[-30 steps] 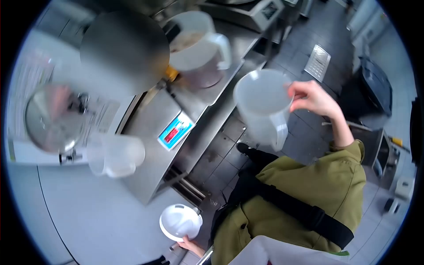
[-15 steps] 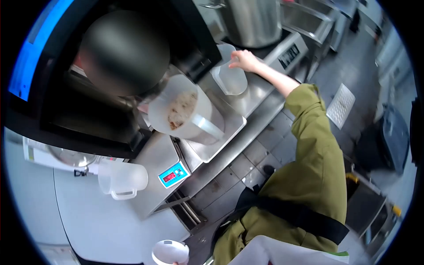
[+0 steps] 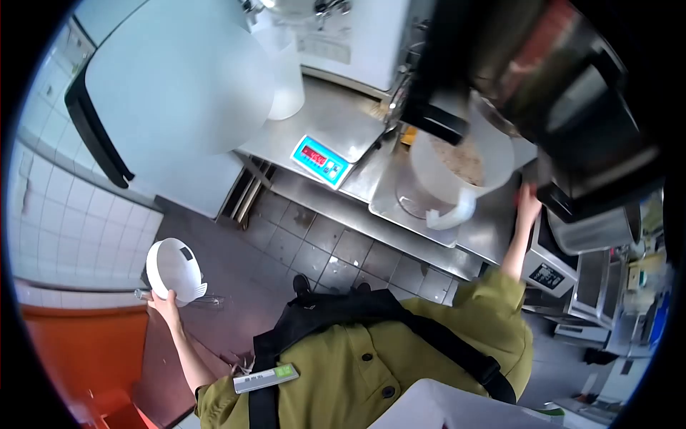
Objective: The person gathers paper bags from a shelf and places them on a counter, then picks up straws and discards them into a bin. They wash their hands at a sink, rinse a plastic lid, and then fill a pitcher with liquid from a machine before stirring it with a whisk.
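Low at the left, my left hand is closed on the rim of a white bowl, tilted so its inside shows. A wire whisk shows behind the bowl, its metal handle by my fingers. My right hand reaches over the steel counter at the right, beside the cooker; its fingers are partly hidden by a dark shape, and I cannot tell what they touch. Left of it a large translucent jug with a pale brown, lumpy mass inside stands on a tray.
A blue-framed scale with lit red digits sits on the steel counter. Behind it is another translucent jug. A big steel pot stands on the cooker. An orange bin is at the left, and dark tiles cover the floor.
The view has swung to the right jug's left side, now showing the scale centrally. My left hand has come into view with the white bowl. The jug by my right hand no longer shows.
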### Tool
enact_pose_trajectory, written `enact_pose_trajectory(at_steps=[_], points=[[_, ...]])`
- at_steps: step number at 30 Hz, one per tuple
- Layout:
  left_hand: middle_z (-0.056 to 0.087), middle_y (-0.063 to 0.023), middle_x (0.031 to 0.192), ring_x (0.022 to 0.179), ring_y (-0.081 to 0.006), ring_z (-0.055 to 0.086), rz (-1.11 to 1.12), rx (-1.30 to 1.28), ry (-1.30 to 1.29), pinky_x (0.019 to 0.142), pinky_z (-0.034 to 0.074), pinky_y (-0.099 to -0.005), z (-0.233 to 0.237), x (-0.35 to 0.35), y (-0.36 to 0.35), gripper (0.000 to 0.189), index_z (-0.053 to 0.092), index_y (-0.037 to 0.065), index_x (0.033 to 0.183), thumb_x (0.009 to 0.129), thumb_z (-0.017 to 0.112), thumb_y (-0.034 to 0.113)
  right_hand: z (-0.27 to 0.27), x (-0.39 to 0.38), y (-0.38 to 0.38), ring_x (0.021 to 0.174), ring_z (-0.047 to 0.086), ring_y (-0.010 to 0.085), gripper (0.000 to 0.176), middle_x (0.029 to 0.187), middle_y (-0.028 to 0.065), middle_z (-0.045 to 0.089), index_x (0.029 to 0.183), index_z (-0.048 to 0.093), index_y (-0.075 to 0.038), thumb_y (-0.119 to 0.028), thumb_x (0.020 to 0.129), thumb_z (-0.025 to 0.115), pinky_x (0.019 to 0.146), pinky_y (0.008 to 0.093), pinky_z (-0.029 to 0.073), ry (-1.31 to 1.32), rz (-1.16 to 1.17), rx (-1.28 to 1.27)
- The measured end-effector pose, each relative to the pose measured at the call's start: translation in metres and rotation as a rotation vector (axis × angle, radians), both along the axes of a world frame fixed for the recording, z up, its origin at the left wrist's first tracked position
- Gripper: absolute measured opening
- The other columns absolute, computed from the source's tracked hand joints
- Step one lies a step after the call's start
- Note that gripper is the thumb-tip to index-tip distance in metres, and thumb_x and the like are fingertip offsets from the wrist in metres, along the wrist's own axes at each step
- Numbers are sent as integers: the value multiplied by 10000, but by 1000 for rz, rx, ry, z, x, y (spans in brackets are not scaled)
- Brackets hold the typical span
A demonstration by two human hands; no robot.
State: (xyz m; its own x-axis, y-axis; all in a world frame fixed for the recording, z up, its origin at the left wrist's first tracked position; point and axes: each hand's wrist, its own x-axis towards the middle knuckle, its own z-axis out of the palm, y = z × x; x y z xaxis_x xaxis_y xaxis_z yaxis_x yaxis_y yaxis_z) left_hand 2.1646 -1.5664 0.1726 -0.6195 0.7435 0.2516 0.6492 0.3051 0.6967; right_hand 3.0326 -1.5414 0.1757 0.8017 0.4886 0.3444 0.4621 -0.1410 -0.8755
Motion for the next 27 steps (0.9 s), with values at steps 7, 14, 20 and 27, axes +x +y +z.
enact_pose_trajectory(at_steps=[7, 14, 20, 27], points=[[280, -215, 1106, 1004, -307, 358, 85, -143, -52, 874, 316, -362, -50, -45, 9, 542, 424, -19, 1100, 602, 587, 118, 31, -339, 10, 552, 563, 122, 261, 719, 74, 591, 1038, 488, 0, -104, 798, 500, 500, 245, 464, 765, 1270, -537], [267, -207, 1131, 1022, -304, 362, 10, -268, -234, 878, 326, -366, -93, -116, 44, 617, 369, -21, 1167, 603, 570, 126, -57, -402, 202, 980, 464, 316, 555, 1027, 196, 460, 1097, 444, 8, -389, 727, 560, 837, 382, 373, -174, -193, -336], [205, -204, 1180, 1058, -286, 345, 5, -403, -249, 889, 318, -340, -86, -149, 79, 658, 331, -51, 1183, 571, 542, 64, -77, -372, 240, 1014, 494, 297, 566, 1018, 258, 521, 944, 527, 112, -396, 701, 581, 845, 337, 374, 483, -213, -543], [222, -185, 1167, 1088, -267, 291, -39, -376, -317, 901, 281, -308, -85, -161, 102, 636, 378, -39, 1148, 533, 530, 19, -63, -376, 251, 911, 508, 226, 544, 1041, 171, 502, 1042, 494, 59, -312, 671, 636, 747, 346, 425, 868, -37, -23]])
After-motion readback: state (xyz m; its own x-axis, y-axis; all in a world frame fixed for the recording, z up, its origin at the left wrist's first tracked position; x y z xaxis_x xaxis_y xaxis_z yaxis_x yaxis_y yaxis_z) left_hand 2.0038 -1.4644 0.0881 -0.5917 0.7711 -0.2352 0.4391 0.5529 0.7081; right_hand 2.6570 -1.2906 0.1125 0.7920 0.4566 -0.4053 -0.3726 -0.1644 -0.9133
